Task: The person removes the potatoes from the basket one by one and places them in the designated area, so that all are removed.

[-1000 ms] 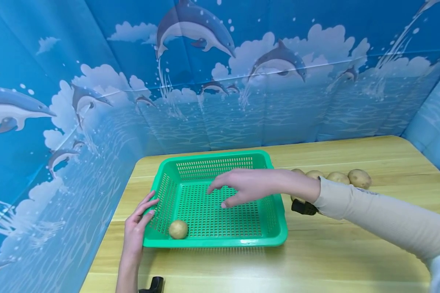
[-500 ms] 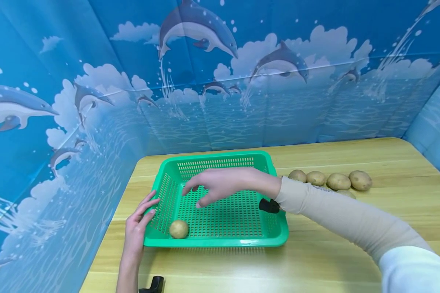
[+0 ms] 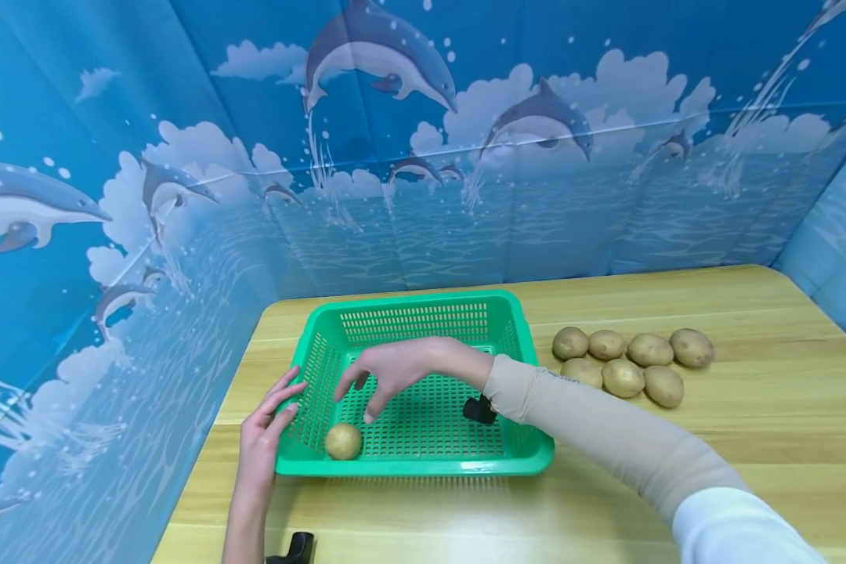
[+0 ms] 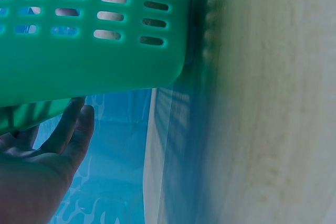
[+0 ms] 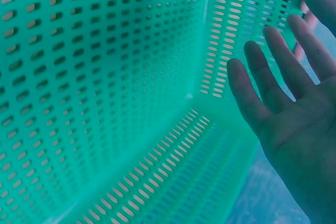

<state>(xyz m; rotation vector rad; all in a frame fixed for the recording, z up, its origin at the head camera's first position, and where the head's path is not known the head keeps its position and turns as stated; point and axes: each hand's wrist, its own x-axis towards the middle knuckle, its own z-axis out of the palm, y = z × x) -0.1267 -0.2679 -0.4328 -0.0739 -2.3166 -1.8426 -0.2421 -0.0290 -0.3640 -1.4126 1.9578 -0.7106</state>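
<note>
A green plastic basket (image 3: 423,468) with slotted walls stands on the wooden table. Inside it, at the near left corner, lies one potato (image 3: 343,442), whose end also shows at the top of the right wrist view. My left hand (image 3: 258,442) holds the basket's left rim; in the left wrist view two of its fingers extend below the rim, outside the wall. Above the basket floor hovers my right hand (image 3: 389,376), holding nothing, its fingers spread and slightly bent, with the thumb nearest the potato. The right wrist view shows its bare palm (image 5: 310,140).
To the right of the basket, several potatoes (image 3: 623,378) lie in two rough rows on the wooden table (image 3: 747,439). A blue dolphin-print curtain (image 3: 423,227) hangs behind the table and along both sides. Each wrist carries a black camera.
My right hand has moved left and toward the near side over the basket, closer to the potato inside. The row of potatoes at the right is now uncovered. My left hand stays on the rim.
</note>
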